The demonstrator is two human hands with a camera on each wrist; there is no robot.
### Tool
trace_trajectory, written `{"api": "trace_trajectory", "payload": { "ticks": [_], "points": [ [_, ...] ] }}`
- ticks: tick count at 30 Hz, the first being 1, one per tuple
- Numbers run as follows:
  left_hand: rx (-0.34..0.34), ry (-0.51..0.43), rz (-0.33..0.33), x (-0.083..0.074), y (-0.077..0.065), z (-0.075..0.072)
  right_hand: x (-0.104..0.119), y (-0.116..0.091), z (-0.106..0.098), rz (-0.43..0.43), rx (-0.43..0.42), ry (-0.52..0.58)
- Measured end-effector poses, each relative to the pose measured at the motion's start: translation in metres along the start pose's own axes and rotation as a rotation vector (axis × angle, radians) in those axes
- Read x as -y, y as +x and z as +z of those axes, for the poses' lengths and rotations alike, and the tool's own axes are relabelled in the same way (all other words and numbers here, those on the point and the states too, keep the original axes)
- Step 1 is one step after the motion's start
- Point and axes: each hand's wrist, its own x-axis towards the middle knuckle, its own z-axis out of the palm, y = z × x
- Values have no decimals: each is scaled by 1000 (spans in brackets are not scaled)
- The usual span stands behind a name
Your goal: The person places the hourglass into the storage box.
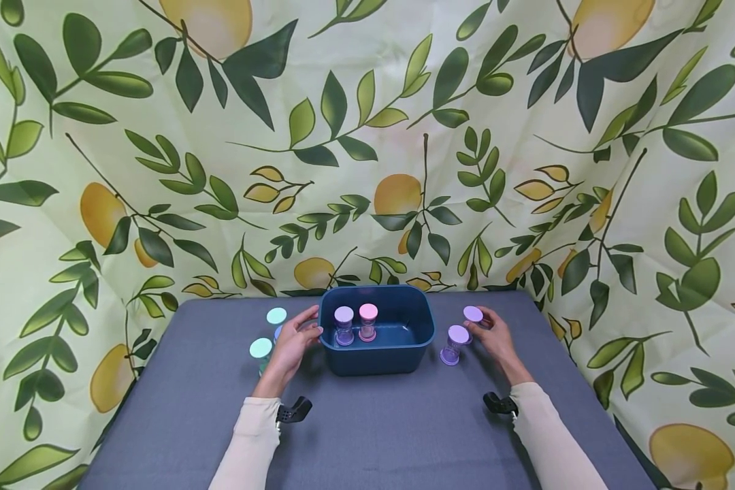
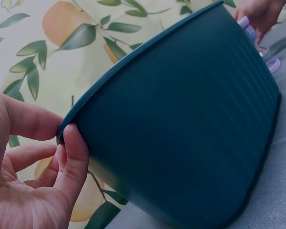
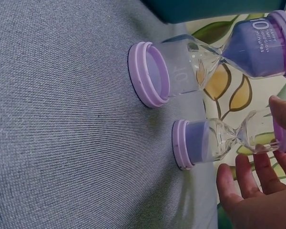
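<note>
Left hand (image 1: 290, 344) pinches the blue bin (image 1: 373, 362) mid-frame by its rim, likely steadying it; right hand (image 1: 495, 336) pinches a lilac hourglass (image 1: 473, 314), centre-right.

Soft, even light fills the head view, with faint shadows on the surface (image 1: 367, 429) beside the box (image 1: 373, 362); both wrist views look dimmer and bluer.
</note>
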Motion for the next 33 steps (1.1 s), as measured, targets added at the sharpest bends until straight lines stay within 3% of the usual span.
{"api": "trace_trajectory", "payload": {
  "ticks": [10,17,33],
  "points": [
    [6,3,-1,2,1,1,5,-4,-2,-18,-37,-38],
    [4,-6,4,2,1,0,23,-7,-10,-54,-42,-35],
    [17,-19,8,2,1,-3,50,-8,-26,-52,-70,-47]
  ]
}}
